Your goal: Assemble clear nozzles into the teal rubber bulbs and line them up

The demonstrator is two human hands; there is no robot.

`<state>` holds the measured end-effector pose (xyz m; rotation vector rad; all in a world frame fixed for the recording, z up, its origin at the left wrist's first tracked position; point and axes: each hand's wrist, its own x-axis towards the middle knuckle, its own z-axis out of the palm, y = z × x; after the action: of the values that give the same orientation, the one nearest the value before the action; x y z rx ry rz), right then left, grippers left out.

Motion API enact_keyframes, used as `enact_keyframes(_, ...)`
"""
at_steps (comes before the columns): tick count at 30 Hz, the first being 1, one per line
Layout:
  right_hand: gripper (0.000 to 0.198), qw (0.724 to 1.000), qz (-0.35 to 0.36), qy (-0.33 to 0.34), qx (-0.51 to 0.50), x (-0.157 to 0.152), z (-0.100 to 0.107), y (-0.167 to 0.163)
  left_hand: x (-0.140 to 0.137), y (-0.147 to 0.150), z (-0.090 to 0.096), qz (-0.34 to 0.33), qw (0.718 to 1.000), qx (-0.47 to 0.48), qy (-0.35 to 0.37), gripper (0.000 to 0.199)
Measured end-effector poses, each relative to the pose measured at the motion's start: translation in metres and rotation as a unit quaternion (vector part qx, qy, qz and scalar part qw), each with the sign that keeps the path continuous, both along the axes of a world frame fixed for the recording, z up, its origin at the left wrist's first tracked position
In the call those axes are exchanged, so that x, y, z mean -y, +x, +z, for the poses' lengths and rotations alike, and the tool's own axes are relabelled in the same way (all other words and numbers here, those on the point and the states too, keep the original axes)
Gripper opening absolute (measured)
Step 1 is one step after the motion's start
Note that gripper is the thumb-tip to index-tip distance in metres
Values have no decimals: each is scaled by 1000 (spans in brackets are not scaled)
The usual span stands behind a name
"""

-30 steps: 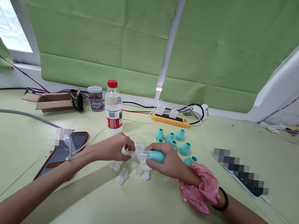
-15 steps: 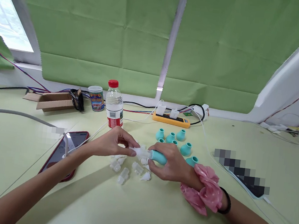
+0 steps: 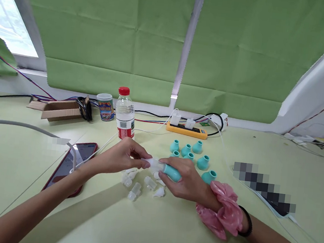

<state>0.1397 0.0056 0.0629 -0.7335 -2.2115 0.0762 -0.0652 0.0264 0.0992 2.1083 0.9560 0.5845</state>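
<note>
Between my hands lies a translucent white plastic fitting [image 3: 157, 165], joined end to end with a teal rubber bulb [image 3: 172, 173]. My left hand [image 3: 128, 156] pinches the fitting's left end between thumb and fingers. My right hand [image 3: 183, 177] is wrapped round the bulb, with its fingertips over the joint. Below on the table rest several loose clear fittings [image 3: 134, 191] and small white pieces [image 3: 159, 192], some partly hidden by the hands. Just behind my right hand stand several more teal bulbs [image 3: 203, 162], their open necks upward.
A red-capped bottle [image 3: 125, 117] and a can [image 3: 105, 107] stand behind my left hand. An orange power strip [image 3: 186, 130] with white plugs lies farther back. A phone [image 3: 70, 165] with a cable lies under my left forearm; another device [image 3: 265, 191] lies right. An open cardboard box [image 3: 62, 111] sits back left.
My right hand's fingertips have slid slightly left onto the joint of bulb and fitting. Both hands still hold the same pieces, and the whole view has shifted a little.
</note>
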Motion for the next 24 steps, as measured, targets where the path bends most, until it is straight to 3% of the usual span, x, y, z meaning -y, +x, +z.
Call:
enact_keyframes(6, 20, 999, 33, -21, 16, 0, 4, 2, -1, -1, 3, -63, 998, 6, 9, 22)
enact_keyframes(15, 19, 992, 39, -109, -41, -6, -5, 0, -4, 3, -3, -53, 997, 36, 34, 21)
enact_keyframes(19, 18, 986, 39, -148, -68, -6, -4, -1, -2, 3, -3, -23, 998, 64, -3, 26)
enact_keyframes(24, 14, 979, 62, -192, -35, -5, 18, 4, 4, 11, -2, 52, 986, 151, -57, 27)
